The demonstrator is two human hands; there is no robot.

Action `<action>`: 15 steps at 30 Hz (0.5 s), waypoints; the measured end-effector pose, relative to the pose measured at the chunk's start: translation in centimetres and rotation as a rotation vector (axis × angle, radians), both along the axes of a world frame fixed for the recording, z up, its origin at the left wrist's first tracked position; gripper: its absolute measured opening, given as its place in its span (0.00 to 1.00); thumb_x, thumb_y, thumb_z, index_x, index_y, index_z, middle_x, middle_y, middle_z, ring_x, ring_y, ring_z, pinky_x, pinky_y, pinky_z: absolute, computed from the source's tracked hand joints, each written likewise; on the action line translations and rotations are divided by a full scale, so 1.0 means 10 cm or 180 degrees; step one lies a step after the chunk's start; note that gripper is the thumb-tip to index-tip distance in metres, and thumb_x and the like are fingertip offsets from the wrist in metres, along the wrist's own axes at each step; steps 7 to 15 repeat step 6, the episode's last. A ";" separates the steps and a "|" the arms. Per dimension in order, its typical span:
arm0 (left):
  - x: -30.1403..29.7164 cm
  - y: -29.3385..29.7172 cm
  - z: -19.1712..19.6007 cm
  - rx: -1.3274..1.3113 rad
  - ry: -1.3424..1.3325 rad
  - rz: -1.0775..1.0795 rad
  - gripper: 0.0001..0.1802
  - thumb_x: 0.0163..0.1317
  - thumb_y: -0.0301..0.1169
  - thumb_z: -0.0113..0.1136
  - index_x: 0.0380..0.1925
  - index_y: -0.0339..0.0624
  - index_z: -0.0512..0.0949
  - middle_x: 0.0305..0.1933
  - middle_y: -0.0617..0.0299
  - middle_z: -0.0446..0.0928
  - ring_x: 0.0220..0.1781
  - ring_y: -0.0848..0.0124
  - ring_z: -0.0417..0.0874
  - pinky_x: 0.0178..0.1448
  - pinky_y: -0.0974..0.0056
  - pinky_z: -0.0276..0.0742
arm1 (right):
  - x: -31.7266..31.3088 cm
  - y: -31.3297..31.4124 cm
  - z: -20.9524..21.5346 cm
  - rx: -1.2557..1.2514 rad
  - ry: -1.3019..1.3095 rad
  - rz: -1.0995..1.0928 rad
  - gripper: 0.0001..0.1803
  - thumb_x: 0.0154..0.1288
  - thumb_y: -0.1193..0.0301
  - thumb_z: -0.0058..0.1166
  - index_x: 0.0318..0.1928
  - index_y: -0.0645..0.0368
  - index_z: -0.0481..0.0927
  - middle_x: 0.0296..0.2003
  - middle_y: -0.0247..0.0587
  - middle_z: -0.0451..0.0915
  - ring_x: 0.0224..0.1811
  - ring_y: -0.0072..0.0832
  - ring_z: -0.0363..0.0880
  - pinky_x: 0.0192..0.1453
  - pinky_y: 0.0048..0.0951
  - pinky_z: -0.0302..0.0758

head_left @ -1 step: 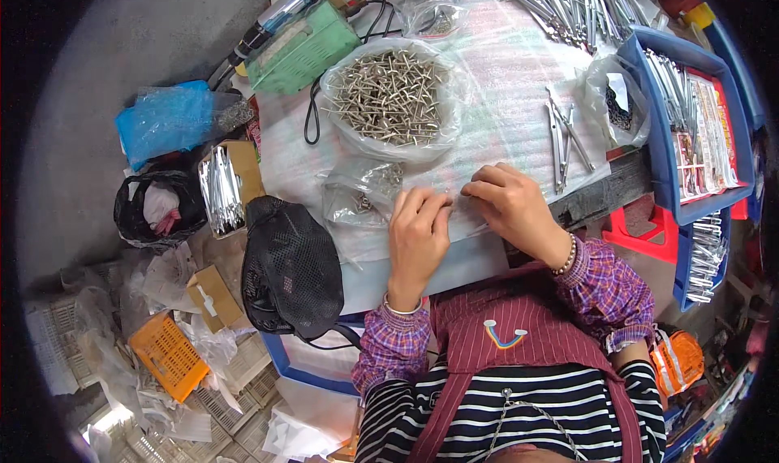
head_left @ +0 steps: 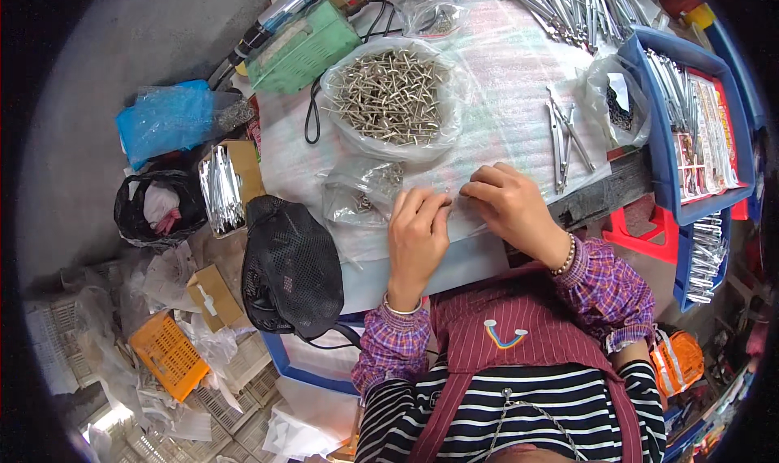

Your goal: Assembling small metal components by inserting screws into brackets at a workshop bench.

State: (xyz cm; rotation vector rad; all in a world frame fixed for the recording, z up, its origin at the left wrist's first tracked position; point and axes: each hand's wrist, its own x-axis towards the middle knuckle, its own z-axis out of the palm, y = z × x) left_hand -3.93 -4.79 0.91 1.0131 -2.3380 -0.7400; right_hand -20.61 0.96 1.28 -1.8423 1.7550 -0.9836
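Both hands hover over the near edge of the sheet-covered table, fingertips nearly meeting. My left hand [head_left: 416, 241] has its fingers curled into a pinch; a tiny dark spot shows at the tips, too small to name. Across a narrow gap, my right hand [head_left: 513, 209] pinches thumb against forefinger, and whatever lies between them is hidden. Left of the left hand lies a clear plastic bag [head_left: 345, 189] with a few small metal pieces. Beyond both hands stands an open plastic bag full of metal rivet-like pins [head_left: 389, 98]. To the right rest several slim silver metal bars [head_left: 560, 142].
A black mesh bag [head_left: 296, 268] sits at the table's left edge. Blue trays [head_left: 664, 150] of metal bars and a small bag of dark parts [head_left: 621, 106] line the right. A green box [head_left: 304, 45] and a bar pile [head_left: 580, 8] lie far off. A red stool [head_left: 645, 240] stands below.
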 end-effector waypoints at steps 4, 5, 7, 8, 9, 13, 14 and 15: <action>-0.02 0.01 0.01 -0.0050 0.0130 0.0065 0.09 0.48 0.21 0.59 0.31 0.37 0.78 0.32 0.55 0.73 0.35 0.57 0.73 0.40 0.59 0.70 | 0.06 -0.04 -0.05 0.0029 0.0386 0.0127 0.15 0.44 0.78 0.57 0.37 0.58 0.79 0.33 0.39 0.75 0.36 0.38 0.74 0.39 0.35 0.73; -0.04 0.02 0.02 -0.0089 0.0163 0.0070 0.08 0.48 0.21 0.59 0.31 0.37 0.78 0.32 0.55 0.74 0.35 0.57 0.73 0.39 0.59 0.70 | 0.06 -0.04 -0.04 0.0095 0.0334 0.0115 0.15 0.43 0.78 0.57 0.38 0.58 0.79 0.33 0.38 0.74 0.37 0.38 0.73 0.39 0.35 0.73; -0.07 0.03 0.04 -0.0074 0.0059 0.0041 0.07 0.49 0.21 0.58 0.31 0.37 0.78 0.32 0.56 0.74 0.36 0.57 0.74 0.40 0.58 0.71 | 0.06 -0.03 -0.03 0.0158 0.0281 0.0107 0.16 0.43 0.78 0.57 0.38 0.58 0.78 0.33 0.38 0.74 0.37 0.38 0.73 0.39 0.35 0.73; -0.07 0.03 0.04 -0.0074 0.0059 0.0041 0.07 0.49 0.21 0.58 0.31 0.37 0.78 0.32 0.56 0.74 0.36 0.57 0.74 0.40 0.58 0.71 | 0.06 -0.03 -0.03 0.0158 0.0281 0.0107 0.16 0.43 0.78 0.57 0.38 0.58 0.78 0.33 0.38 0.74 0.37 0.38 0.73 0.39 0.35 0.73; -0.07 0.03 0.04 -0.0074 0.0059 0.0041 0.07 0.49 0.21 0.58 0.31 0.37 0.78 0.32 0.56 0.74 0.36 0.57 0.74 0.40 0.58 0.71 | 0.06 -0.03 -0.03 0.0158 0.0281 0.0107 0.16 0.43 0.78 0.57 0.38 0.58 0.78 0.33 0.38 0.74 0.37 0.38 0.73 0.39 0.35 0.73; -0.07 0.03 0.04 -0.0074 0.0059 0.0041 0.07 0.49 0.21 0.58 0.31 0.37 0.78 0.32 0.56 0.74 0.36 0.57 0.74 0.40 0.58 0.71 | 0.06 -0.03 -0.03 0.0158 0.0281 0.0107 0.16 0.43 0.78 0.57 0.38 0.58 0.78 0.33 0.38 0.74 0.37 0.38 0.73 0.39 0.35 0.73; -0.07 0.03 0.04 -0.0074 0.0059 0.0041 0.07 0.49 0.21 0.58 0.31 0.37 0.78 0.32 0.56 0.74 0.36 0.57 0.74 0.40 0.58 0.71 | 0.06 -0.03 -0.03 0.0158 0.0281 0.0107 0.16 0.43 0.78 0.57 0.38 0.58 0.78 0.33 0.38 0.74 0.37 0.38 0.73 0.39 0.35 0.73; -0.07 0.03 0.04 -0.0074 0.0059 0.0041 0.07 0.49 0.21 0.58 0.31 0.37 0.78 0.32 0.56 0.74 0.36 0.57 0.74 0.40 0.58 0.71 | 0.06 -0.03 -0.03 0.0158 0.0281 0.0107 0.16 0.43 0.78 0.57 0.38 0.58 0.78 0.33 0.38 0.74 0.37 0.38 0.73 0.39 0.35 0.73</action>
